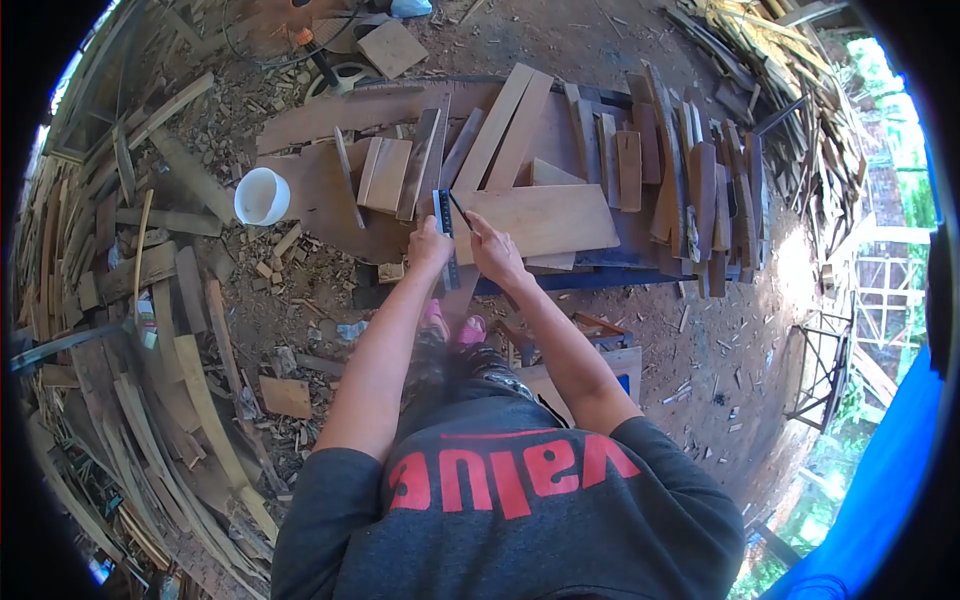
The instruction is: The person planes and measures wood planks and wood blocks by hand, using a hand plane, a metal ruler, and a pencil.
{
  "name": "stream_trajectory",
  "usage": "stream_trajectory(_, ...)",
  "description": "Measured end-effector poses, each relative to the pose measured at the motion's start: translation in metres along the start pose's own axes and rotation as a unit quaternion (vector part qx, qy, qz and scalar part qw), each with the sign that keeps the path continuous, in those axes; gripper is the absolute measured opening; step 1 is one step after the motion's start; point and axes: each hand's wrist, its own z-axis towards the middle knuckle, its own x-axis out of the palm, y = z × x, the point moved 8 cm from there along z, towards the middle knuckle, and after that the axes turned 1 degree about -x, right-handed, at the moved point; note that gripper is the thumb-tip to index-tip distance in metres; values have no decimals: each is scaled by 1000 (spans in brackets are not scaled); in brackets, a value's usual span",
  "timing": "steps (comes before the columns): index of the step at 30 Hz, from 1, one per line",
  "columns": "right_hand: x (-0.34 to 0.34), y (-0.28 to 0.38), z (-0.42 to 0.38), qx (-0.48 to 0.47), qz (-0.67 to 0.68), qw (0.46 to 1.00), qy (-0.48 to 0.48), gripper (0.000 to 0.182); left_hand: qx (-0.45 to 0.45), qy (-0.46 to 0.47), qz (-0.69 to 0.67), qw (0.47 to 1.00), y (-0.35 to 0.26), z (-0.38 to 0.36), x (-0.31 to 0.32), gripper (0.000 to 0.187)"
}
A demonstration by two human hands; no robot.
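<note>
Near the middle of the head view, my left hand (431, 243) is closed around a dark ruler (446, 215) with light markings. The ruler points away from me, over the left end of a light wooden board (540, 219). Just to its right, my right hand (494, 248) is closed on a thin dark stick like a pencil (460, 210), whose far end slants toward the ruler. The board lies flat across the work table, under and beyond my right hand.
Wooden pieces (628, 165) stand and lie along the table (330, 180). A white bucket (262, 196) is left of it. Long planks (215, 425) and scraps cover the ground at left. A wood pile (745, 50) rises at the back right. A blue tarp (885, 490) hangs at right.
</note>
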Motion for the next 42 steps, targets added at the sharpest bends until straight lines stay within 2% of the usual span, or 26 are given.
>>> stream_trajectory(5, 5, 0, -1, 10, -30, 1000, -3, 44, 3, -1, 8, 1000, -8, -5, -8, 26)
stream_trajectory(7, 11, -4, -9, 1, -40, 999, -1, 45, -16, 39, 21, 999, -9, -6, -6, 34)
stream_trajectory(11, 17, -13, -36, -10, -73, 997, 4, 45, -16, 35, 27, 999, -11, -7, -6, 35)
stream_trajectory(13, 16, -16, -48, -14, -83, 996, 0, 45, -49, 72, -24, 996, -3, -3, 0, 35)
stream_trajectory(18, 23, -25, -78, -13, -83, 995, 45, 49, -33, 54, -21, 998, -1, -1, 4, 35)
stream_trajectory(21, 19, -30, -105, 0, -77, 994, 71, 50, -33, 54, -30, 998, 2, -2, 6, 33)
stream_trajectory(23, 30, -50, -123, -44, -53, 993, 95, 51, -27, 45, -27, 998, -1, -6, 3, 32)
stream_trajectory(24, 24, -49, -134, -48, -55, 993, 89, 51, -31, 44, -20, 998, 3, 0, 5, 24)
stream_trajectory(25, 19, -51, -146, -24, -16, 994, 109, 49, -27, 39, -24, 999, 1, 0, -3, 24)
stream_trajectory(27, 7, -54, -159, -9, 17, 991, 135, 47, -28, 118, -95, 988, 4, -7, -3, 16)
stream_trajectory(28, -2, -63, -165, 22, 20, 993, 115, 45, -30, 114, -99, 988, 24, -3, 2, 16)
stream_trajectory(30, -18, -89, -175, 80, 30, 994, 76, 41, 41, 95, -330, 938, 52, 0, 1, 15)
stream_trajectory(31, -18, -104, -180, 78, 30, 994, 74, 41, 34, 80, -342, 936, 69, -9, -8, 14)
stream_trajectory(33, -33, -127, -184, 49, 23, 998, -10, 32, -1, 65, -357, 932, 104, -30, -25, 13)
stream_trajectory(34, -40, -128, -185, 49, 22, 999, -11, 32, -30, 66, -359, 931, 120, -40, -30, 14)
stream_trajectory(36, -46, -129, -189, 108, 6, 994, 16, 23, -29, 54, -377, 924, 133, -55, -41, 13)
stream_trajectory(39, -47, -120, -181, 97, -3, 995, -4, 21, -20, 35, -390, 920, 121, -65, -51, 15)
stream_trajectory(40, -46, -115, -175, 99, -2, 995, -17, 21, 10, 35, -373, 927, 109, -64, -50, 16)
stream_trajectory(42, -41, -94, -162, 57, 84, 994, -49, 21, 76, 72, -357, 928, 75, -59, -39, 15)
